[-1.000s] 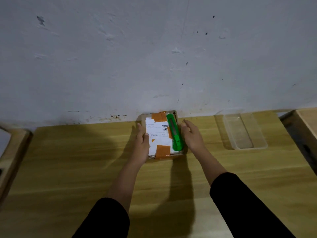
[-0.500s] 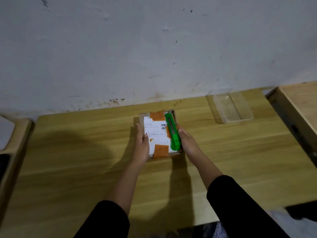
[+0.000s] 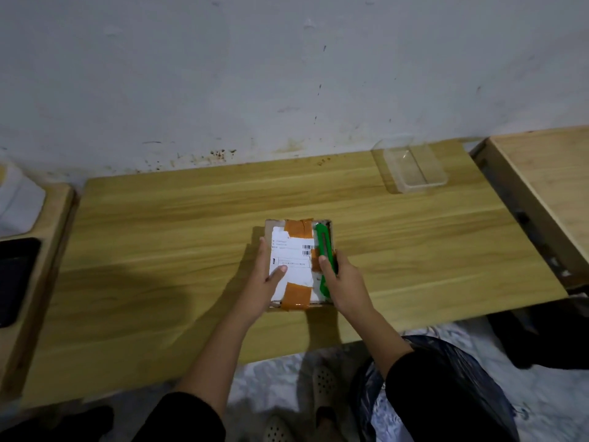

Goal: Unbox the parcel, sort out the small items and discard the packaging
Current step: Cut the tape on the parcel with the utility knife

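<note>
A small cardboard parcel (image 3: 296, 250) with a white shipping label and orange tape lies on the wooden table (image 3: 159, 250), near its middle. A green box cutter (image 3: 322, 242) rests lengthwise along the parcel's right side. My left hand (image 3: 263, 283) holds the parcel's left edge, thumb on the label. My right hand (image 3: 342, 282) is at the parcel's right edge with thumb and fingers closing around the cutter's lower half.
A clear plastic tray (image 3: 414, 169) stands at the back right by the wall. A black bin bag (image 3: 446, 393) sits on the floor under my right arm. A second table (image 3: 548, 173) adjoins on the right; a dark phone (image 3: 16, 275) lies on the left one.
The parcel with the cutter has been pulled from the wall toward me, to the table's middle. My right hand has shifted from the parcel's side onto the cutter.
</note>
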`<move>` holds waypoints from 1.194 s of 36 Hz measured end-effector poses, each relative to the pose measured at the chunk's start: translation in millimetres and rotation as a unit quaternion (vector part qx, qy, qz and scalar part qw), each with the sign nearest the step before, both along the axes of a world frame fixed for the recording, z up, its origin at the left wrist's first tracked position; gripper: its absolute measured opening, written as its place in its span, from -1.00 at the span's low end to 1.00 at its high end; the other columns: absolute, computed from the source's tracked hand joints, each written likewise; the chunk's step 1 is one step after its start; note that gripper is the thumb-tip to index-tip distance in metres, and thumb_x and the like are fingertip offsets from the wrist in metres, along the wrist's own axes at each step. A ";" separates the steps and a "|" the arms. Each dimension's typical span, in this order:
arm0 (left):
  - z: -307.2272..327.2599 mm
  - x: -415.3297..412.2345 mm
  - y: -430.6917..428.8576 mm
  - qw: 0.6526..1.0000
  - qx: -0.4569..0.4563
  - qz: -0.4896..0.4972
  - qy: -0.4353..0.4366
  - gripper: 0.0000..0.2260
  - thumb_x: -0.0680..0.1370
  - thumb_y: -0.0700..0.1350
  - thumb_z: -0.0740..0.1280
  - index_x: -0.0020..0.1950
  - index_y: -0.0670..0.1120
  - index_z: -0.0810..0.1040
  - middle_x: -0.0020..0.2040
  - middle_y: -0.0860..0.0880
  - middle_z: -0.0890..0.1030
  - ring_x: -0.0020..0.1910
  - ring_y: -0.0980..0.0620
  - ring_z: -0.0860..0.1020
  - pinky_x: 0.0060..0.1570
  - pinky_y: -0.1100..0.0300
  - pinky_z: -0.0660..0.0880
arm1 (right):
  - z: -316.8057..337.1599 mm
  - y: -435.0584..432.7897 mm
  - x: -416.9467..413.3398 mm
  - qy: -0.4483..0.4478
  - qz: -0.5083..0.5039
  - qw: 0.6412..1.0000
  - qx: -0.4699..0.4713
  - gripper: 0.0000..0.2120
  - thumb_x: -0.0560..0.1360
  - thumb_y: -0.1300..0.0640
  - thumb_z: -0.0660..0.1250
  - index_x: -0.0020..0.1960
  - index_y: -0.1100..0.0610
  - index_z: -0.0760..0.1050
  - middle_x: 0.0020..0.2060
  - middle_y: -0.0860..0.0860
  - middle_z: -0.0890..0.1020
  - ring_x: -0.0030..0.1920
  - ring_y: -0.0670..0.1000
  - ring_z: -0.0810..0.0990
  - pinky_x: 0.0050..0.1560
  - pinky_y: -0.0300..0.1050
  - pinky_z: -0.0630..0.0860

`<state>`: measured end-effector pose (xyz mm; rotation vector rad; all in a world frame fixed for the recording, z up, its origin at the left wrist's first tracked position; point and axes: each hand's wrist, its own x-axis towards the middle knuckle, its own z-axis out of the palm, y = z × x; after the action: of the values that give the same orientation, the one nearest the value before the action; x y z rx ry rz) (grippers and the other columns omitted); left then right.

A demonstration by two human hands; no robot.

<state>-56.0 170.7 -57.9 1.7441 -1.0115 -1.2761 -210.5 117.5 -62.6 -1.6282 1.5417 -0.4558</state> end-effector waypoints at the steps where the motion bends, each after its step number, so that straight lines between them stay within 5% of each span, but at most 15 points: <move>1: 4.2 2.6 -3.4 1.000 0.006 -0.019 -0.016 -0.35 0.61 -0.09 0.18 0.52 0.05 -0.20 0.54 0.11 -0.08 0.51 0.12 -0.06 0.36 0.25 0.06 | 0.2 0.2 0.0 0.010 -0.004 1.000 -0.011 -0.63 0.58 -0.07 0.11 0.20 0.18 0.40 -0.09 0.16 0.63 -0.17 0.10 0.61 -0.23 0.03 0.56; 5: 14.1 7.0 -13.6 0.996 0.025 -0.063 -0.052 -0.39 0.62 -0.06 0.15 0.53 0.06 -0.19 0.53 0.14 -0.04 0.40 0.27 0.00 0.14 0.41 0.09 | 0.9 -1.9 5.9 0.058 -0.012 0.998 -0.029 -0.64 0.58 -0.02 0.12 0.17 0.25 0.41 -0.06 0.23 0.61 -0.14 0.17 0.60 -0.26 -0.01 0.54; 10: 10.8 4.6 -14.4 0.997 0.017 -0.043 -0.060 -0.39 0.62 -0.05 0.15 0.53 0.07 -0.18 0.55 0.11 -0.09 0.51 0.12 -0.07 0.25 0.30 0.04 | 5.1 -5.5 9.7 0.115 0.006 0.993 -0.028 -0.64 0.60 0.02 0.08 0.17 0.31 0.37 -0.03 0.27 0.58 -0.12 0.21 0.60 -0.33 -0.13 0.36; 20: -1.5 -4.8 -18.7 0.998 -0.007 0.048 -0.036 -0.42 0.62 -0.14 0.16 0.54 0.04 -0.09 0.54 0.09 0.04 0.51 0.09 0.04 0.21 0.39 0.07 | 9.7 -8.9 10.9 0.139 0.003 0.989 -0.055 -0.67 0.60 0.02 0.09 0.11 0.28 0.40 -0.09 0.24 0.60 -0.20 0.17 0.59 -0.29 0.01 0.52; 27: -6.5 -4.9 -18.1 0.997 -0.003 0.061 -0.056 -0.42 0.62 -0.10 0.17 0.53 0.07 -0.08 0.55 0.06 0.05 0.51 0.03 0.06 0.39 0.15 0.11 | 13.7 -8.9 7.1 0.196 0.032 0.978 -0.060 -0.70 0.57 0.05 0.17 0.15 0.27 0.41 -0.07 0.25 0.60 -0.11 0.22 0.60 -0.22 0.01 0.52; 32: -5.6 -2.8 -17.5 0.995 0.009 0.053 -0.081 -0.44 0.62 -0.05 0.15 0.52 0.12 -0.09 0.54 0.05 0.07 0.50 -0.03 0.12 0.38 0.08 0.17 | 8.2 -0.5 -7.5 0.088 -0.039 0.992 -0.087 -0.70 0.53 0.07 0.28 0.19 0.21 0.47 -0.24 0.12 0.59 -0.32 0.08 0.52 -0.41 -0.16 0.41; 35: 1.2 -0.1 -20.1 0.990 0.009 0.024 -0.139 -0.45 0.63 -0.04 0.12 0.53 0.08 -0.09 0.54 0.00 0.11 0.48 -0.07 0.17 0.32 0.11 0.24 | 6.2 6.5 -18.0 -0.015 -0.105 0.993 -0.055 -0.68 0.52 0.09 0.30 0.25 0.17 0.46 -0.19 0.08 0.59 -0.33 0.04 0.55 -0.31 -0.01 0.58; 40: 3.5 34.6 -35.7 0.962 0.010 -0.089 -0.259 -0.41 0.59 0.10 0.16 0.53 0.06 -0.04 0.53 -0.04 0.16 0.45 -0.12 0.24 0.35 -0.07 0.30 | 4.9 -0.1 -30.9 -0.146 -0.156 0.977 -0.007 -0.72 0.52 0.14 0.30 0.23 0.13 0.46 -0.18 0.08 0.60 -0.48 0.01 0.49 -0.48 -0.20 0.48; 43: 5.7 36.6 -39.1 0.961 0.051 0.011 -0.273 -0.32 0.54 0.12 0.25 0.53 -0.07 0.02 0.54 -0.13 0.10 0.51 -0.14 0.09 0.44 -0.07 0.13 | 7.6 -10.1 -33.4 -0.159 -0.135 0.978 0.029 -0.67 0.55 0.12 0.24 0.31 0.07 0.36 -0.06 0.16 0.58 -0.36 0.01 0.50 -0.44 -0.29 0.45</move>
<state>-19.3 131.6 -52.1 2.2461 -1.2372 -0.8537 -243.9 107.4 -55.0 -1.2355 1.5174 -0.7709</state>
